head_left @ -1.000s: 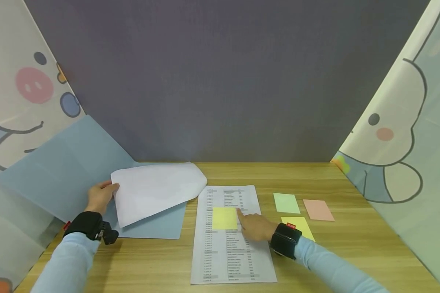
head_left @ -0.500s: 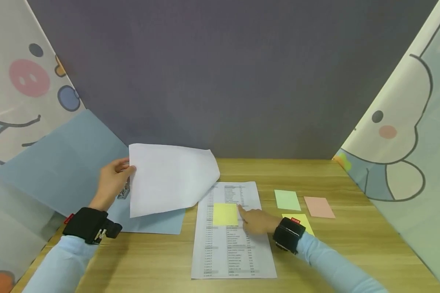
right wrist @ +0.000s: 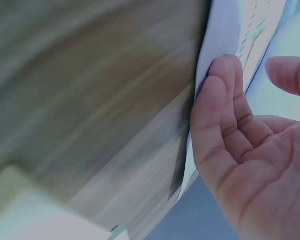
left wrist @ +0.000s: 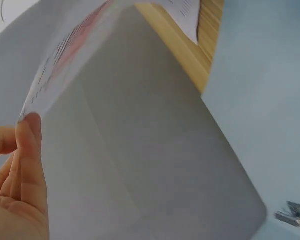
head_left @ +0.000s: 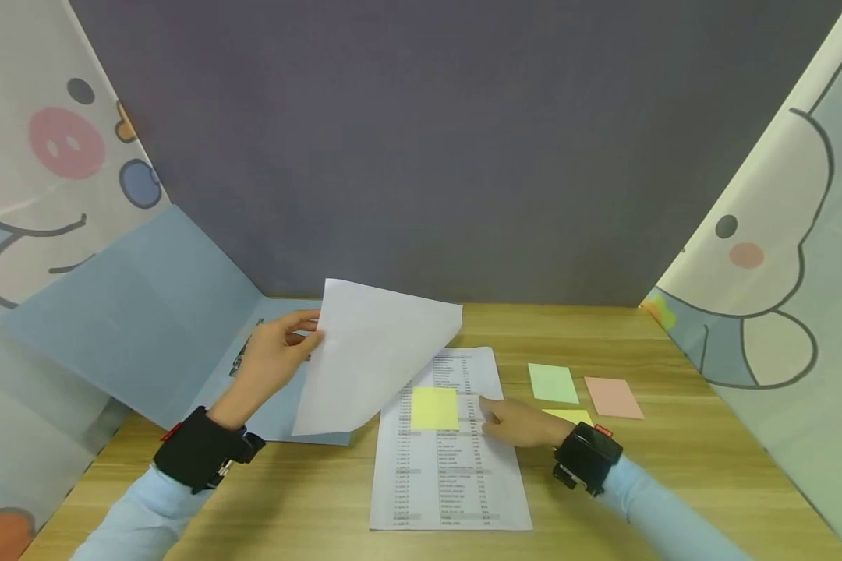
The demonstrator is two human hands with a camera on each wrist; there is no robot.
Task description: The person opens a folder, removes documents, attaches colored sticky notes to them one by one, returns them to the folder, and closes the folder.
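My left hand [head_left: 274, 354] pinches the left edge of a white sheet of paper [head_left: 382, 351], raised over a blue folder [head_left: 288, 413] and partly over a printed sheet [head_left: 456, 491]. In the left wrist view, the lifted sheet [left wrist: 57, 67] shows printed lines and a pink patch on its other side; thumb and fingertips meet at its edge. A yellow sticky note [head_left: 435, 409] lies on the printed sheet. Beside that note my right hand [head_left: 522, 425] rests at the printed sheet's right side. In the right wrist view, its fingers [right wrist: 210, 117] touch the paper's edge, thumb apart.
The folder's cover [head_left: 147, 312] leans up at the left, and a metal clip [head_left: 238, 358] shows inside it. To the right lie a green sticky note [head_left: 553, 383], a pink one [head_left: 613, 397] and a yellow one [head_left: 568, 415]. A dark panel [head_left: 449, 156] stands behind the table.
My left hand has carried the white sheet up and to the right, uncovering the folder's clip. The right hand has drawn slightly right, away from the yellow note on the printed sheet.
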